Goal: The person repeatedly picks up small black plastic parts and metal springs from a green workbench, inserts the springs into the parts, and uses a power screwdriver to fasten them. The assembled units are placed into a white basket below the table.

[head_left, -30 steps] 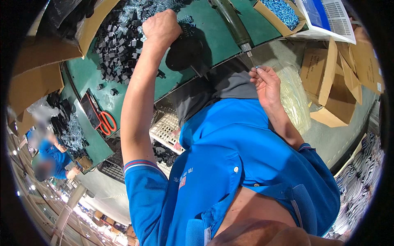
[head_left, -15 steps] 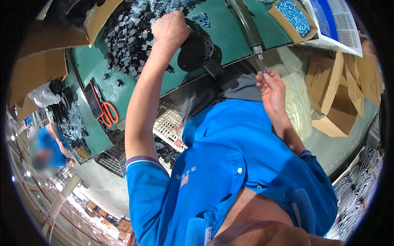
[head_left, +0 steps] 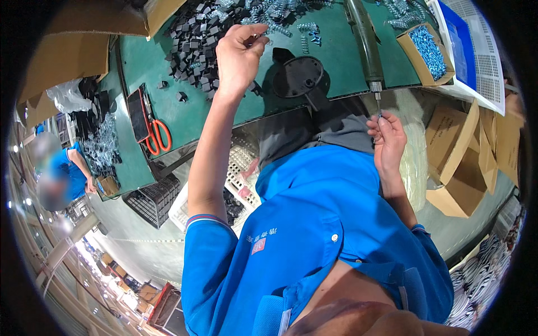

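Two hands working apart over a green bench top (head_left: 213, 106). Left hand (head_left: 238, 59) reaching out over the bench, fingers pinched on something small and silvery, seemingly a spring (head_left: 262, 38), at the edge of a heap of black plastic parts (head_left: 193, 33) mixed with metal springs (head_left: 274, 11); too small to be telling exactly what is being gripped. Right hand (head_left: 386, 143) hanging back near the body at the bench edge, fingertips closing around the thin bit of a hanging electric screwdriver (head_left: 365, 47), perhaps seating a tiny screw there, though nothing that small is resolving. Lying between the hands, a round black disc-shaped part (head_left: 300, 75) resting flat on the bench, touching neither hand. Sitting further off: red-handled scissors (head_left: 158, 137) beside a dark phone-like slab (head_left: 138, 115), a small carton of bluish screws (head_left: 428, 50), brown cardboard boxes (head_left: 454, 162) by the right side, a white plastic basket (head_left: 238, 168) under the bench. Risking, by the look of it, a dropped piece from so light a pinch, falling back into the clutter and getting lost; risking too a pricked or nipped fingertip with the right fingers so close around the driver bit; also possibly dragging neighbouring springs along, since coils tangle together.
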The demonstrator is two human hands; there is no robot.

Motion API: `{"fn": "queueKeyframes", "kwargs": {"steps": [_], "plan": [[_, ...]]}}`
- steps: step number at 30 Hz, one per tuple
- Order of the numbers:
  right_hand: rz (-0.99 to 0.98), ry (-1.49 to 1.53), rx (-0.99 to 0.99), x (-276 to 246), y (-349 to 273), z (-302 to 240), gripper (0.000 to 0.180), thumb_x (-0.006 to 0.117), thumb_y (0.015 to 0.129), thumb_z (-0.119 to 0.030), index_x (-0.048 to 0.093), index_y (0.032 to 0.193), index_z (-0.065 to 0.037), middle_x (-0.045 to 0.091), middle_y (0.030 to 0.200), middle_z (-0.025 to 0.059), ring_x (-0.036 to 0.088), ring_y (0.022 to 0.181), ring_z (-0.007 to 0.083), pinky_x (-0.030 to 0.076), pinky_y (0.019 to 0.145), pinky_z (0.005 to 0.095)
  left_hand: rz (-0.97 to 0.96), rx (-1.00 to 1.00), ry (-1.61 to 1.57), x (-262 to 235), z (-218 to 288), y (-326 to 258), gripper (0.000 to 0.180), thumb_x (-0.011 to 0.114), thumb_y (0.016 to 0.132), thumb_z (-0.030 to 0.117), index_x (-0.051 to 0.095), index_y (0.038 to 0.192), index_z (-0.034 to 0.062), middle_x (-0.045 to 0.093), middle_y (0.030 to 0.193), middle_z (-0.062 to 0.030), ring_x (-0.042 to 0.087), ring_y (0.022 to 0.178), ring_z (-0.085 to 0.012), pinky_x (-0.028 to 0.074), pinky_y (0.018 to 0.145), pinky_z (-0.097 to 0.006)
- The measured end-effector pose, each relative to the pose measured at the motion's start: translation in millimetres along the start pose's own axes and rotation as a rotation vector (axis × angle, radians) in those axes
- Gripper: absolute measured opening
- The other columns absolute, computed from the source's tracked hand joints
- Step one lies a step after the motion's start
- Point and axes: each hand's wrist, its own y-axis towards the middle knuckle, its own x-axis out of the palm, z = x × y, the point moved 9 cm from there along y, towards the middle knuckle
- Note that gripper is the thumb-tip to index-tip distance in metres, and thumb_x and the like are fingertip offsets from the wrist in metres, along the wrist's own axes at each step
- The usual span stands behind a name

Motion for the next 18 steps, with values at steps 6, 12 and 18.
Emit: {"fn": "queueKeyframes", "kwargs": {"steps": [6,12,18], "plan": [[0.021,0.038,0.001,3,1,4,0.023,0.055,0.097,-0.006,0.054,0.120,0.000,0.067,0.103,0.0135,0.068,0.089,0.0195,0.056,0.073,0.0274,-0.032,-0.097,-0.272,8,-15,3,0.027,0.058,0.087,-0.007,0.071,0.109,0.0033,0.072,0.099,-0.0049,0.069,0.091,-0.0111,0.052,0.070,-0.023],[-0.074,0.141,0.087,5,9,8,0.025,0.056,0.096,-0.006,0.053,0.121,0.000,0.066,0.103,0.0140,0.068,0.090,0.0202,0.056,0.074,0.0283,-0.072,-0.135,-0.396,11,-13,3,0.033,0.058,0.085,-0.009,0.069,0.113,0.0027,0.071,0.104,-0.0045,0.069,0.095,-0.0126,0.052,0.072,-0.023],[-0.046,-0.618,-0.212,4,23,-56,0.037,0.058,0.094,-0.007,0.051,0.128,0.006,0.065,0.110,0.0164,0.067,0.095,0.0213,0.055,0.077,0.0281,0.036,0.169,0.184,-5,2,7,0.046,0.062,0.082,-0.007,0.064,0.124,0.0087,0.070,0.107,-0.0123,0.069,0.093,-0.0205,0.054,0.081,-0.031]]}}
